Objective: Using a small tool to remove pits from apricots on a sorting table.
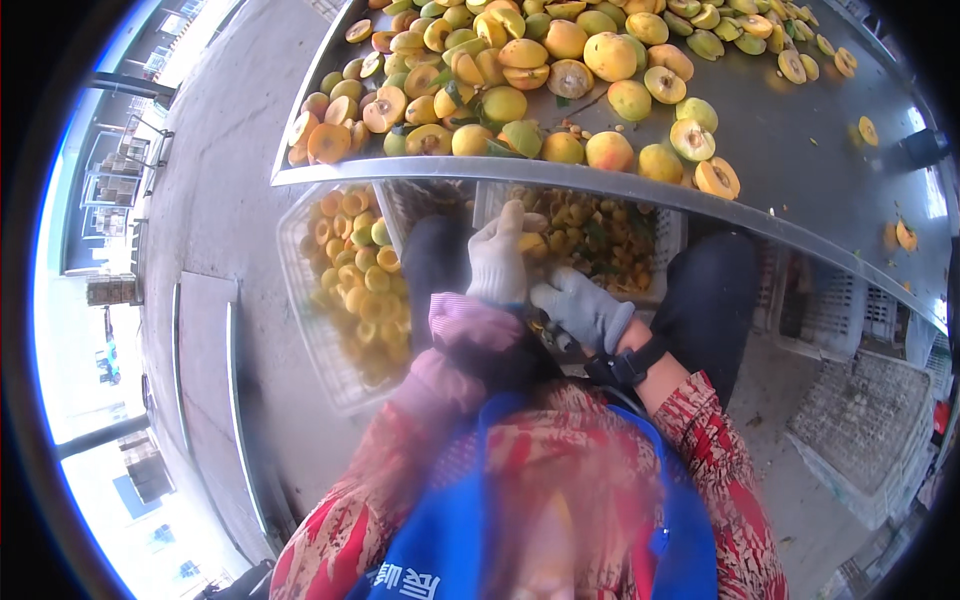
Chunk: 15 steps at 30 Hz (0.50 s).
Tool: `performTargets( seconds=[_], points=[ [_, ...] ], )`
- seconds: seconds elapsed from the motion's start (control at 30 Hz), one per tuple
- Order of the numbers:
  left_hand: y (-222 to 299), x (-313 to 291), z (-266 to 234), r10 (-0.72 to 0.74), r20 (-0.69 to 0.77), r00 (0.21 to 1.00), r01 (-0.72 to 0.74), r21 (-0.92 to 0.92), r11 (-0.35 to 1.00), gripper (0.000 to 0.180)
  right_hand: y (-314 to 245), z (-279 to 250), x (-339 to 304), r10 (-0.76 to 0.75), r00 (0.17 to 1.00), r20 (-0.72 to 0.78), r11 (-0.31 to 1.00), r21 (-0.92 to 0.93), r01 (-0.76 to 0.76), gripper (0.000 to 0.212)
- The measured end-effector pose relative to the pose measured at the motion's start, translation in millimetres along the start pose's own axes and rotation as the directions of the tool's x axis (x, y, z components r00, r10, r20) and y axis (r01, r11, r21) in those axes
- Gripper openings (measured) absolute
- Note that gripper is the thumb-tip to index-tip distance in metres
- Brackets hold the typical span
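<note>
My left hand (499, 262), in a white knit glove, is over a crate below the table's front edge. Its fingers are bent, and a yellow piece of fruit (533, 245) shows right beside them; whether they grip it I cannot tell. My right hand (588, 308), in a greyish glove, sits a little lower and to the right, fingers curled inward; what they hold, if anything, is hidden. Above both hands, the metal table (780, 150) bears a heap of apricot-like fruit (610, 57), yellow, orange and green, some whole and some halved.
At my left stands a white crate (310, 265) of fruit halves. Between my knees, another crate (672, 245) contains darker fruit pieces. Stacked crates (860, 430) are on the floor at right. The table's raised metal rim (520, 172) runs just beyond my hands.
</note>
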<state>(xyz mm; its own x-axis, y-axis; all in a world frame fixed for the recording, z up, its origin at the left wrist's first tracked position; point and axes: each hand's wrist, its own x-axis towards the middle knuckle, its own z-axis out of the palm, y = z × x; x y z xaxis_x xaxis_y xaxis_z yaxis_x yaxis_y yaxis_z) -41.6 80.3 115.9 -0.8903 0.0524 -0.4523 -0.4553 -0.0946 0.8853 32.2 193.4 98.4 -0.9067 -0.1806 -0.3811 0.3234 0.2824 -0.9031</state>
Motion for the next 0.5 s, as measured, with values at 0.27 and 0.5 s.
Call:
performTargets(
  seconds=[0.27,0.5],
  points=[
    [-0.2,0.8,-8.1,-0.086,0.192,0.978,0.090,-0.009,0.996,0.034,-8.5,-12.9,-11.2,0.045,0.798,0.602,0.287,0.757,-0.587,0.016],
    [16.5,-3.4,-6.4,-0.151,0.431,0.890,0.254,-0.194,0.948,0.039,3.8,-9.5,-12.7,-0.163,0.789,0.592,0.168,0.805,-0.569,0.035]
  ],
)
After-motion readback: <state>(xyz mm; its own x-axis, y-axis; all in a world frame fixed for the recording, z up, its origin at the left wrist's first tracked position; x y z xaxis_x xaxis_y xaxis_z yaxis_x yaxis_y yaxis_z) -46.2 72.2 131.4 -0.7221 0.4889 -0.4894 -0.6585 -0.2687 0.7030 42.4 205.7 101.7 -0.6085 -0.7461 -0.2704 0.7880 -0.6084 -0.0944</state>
